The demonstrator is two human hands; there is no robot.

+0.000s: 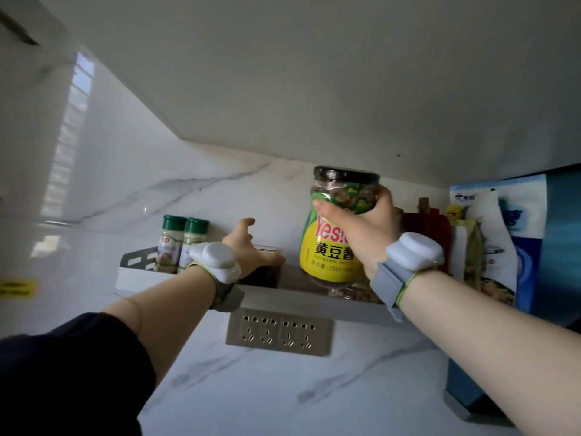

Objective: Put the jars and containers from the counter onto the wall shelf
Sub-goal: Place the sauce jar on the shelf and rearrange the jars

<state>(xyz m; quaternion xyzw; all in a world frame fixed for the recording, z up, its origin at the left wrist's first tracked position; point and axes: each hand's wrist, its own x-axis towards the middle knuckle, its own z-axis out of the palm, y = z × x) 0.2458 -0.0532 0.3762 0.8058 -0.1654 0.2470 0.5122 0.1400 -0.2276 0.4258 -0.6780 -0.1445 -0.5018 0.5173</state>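
Nearest, two bare forearms reach up, each with a white wrist device [414, 250]. The right hand [369, 229] is wrapped firmly around a yellow-labelled soybean jar [330, 247] with a dark lid, holding it just above the wall shelf [301, 298]; its base appears to hover at the front lip, not yet set down. The left hand [251, 247] rests on a dark-filled clear container [267, 269] already on the shelf, fingers partly spread; whether it truly grips is hard to tell from behind.

The main risk is the jar catching the shelf's raised front edge or being let go while only half over it, which would tip it off towards the counter. The cabinet underside [314, 89] sits close above the lid, leaving little room to lift.

Further back, two green-capped spice bottles [182, 243] stand at the shelf's left end. To the right, a red pouch [427, 221] and packets [484, 247] crowd the landing spot. A socket panel [279, 332] is mounted below.
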